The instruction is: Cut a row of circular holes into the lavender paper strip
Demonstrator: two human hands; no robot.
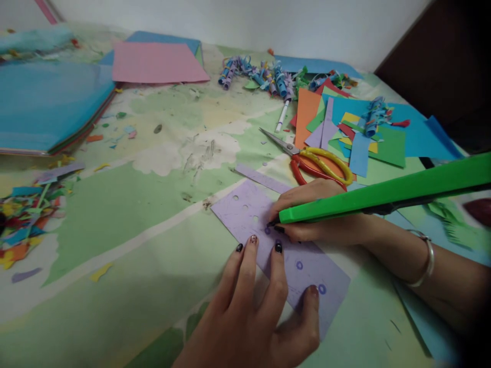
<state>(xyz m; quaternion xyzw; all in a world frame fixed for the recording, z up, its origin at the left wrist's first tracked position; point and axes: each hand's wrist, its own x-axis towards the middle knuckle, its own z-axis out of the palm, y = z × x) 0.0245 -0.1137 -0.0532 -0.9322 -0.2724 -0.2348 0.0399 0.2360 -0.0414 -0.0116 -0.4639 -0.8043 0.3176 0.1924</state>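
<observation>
A light purple paper strip [326,271] lies slantwise on the table, with a row of small round holes in its far part and several inked purple rings toward the near end. My left hand [261,312] presses on it with spread fingers. Above the strip, my right hand [318,209] is closed around a long bright green tool [376,191] that reaches out past the right edge. Its dark tip is by one of the rings, partly hidden by my fingers, and I cannot make out its kind. Just beyond lie scissors [303,158] with red and yellow handles, next to a narrow purple strip [261,176].
Coloured paper sheets [399,143] and scraps spread at the right. Fringed paper rolls [261,76] sit near the wall, with a white marker [283,116] before them. A blue folder [49,107], pink paper [161,62] and a pile of scraps [26,214] occupy the left.
</observation>
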